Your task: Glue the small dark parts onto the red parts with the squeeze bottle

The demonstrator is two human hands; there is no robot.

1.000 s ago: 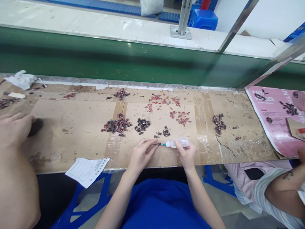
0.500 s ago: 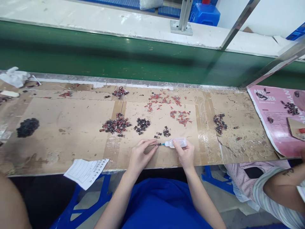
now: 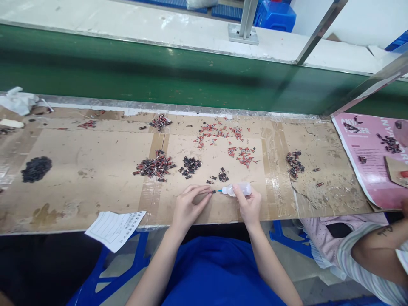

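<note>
The small dark part (image 3: 214,191) sits low over the near side of the cardboard-covered counter (image 3: 105,170), straight ahead of the wearer. The left hand (image 3: 185,207) comes at it from 9 o'clock, its grip drawn in to a narrow pinch with thumb and fingertips on the part's end, probably to steady it while leaving the other end exposed. At 3 o'clock the right hand (image 3: 250,207) has its fingers closed around a clear squeeze bottle (image 3: 230,190), tipped nearly level so that its blue nozzle (image 3: 219,191) points at that exposed end. Holding the two from opposite sides seems to keep the fingers out of the nozzle's way.

Just beyond, at 12 o'clock, lie a few loose dark pieces (image 3: 209,182), with a small cluster (image 3: 223,174) at 1 o'clock, both within easy reach. A larger dark heap (image 3: 190,166) is between 10 and 11, and a red-and-dark pile (image 3: 156,165) at 10. Red pieces (image 3: 246,158) spread from 12 to between 1 and 2; the loose grouping presumably keeps kinds apart. Farther off, a black mound (image 3: 36,169) stands at 9, and a paper sheet (image 3: 116,231) overhangs the near edge between 8 and 9.
</note>
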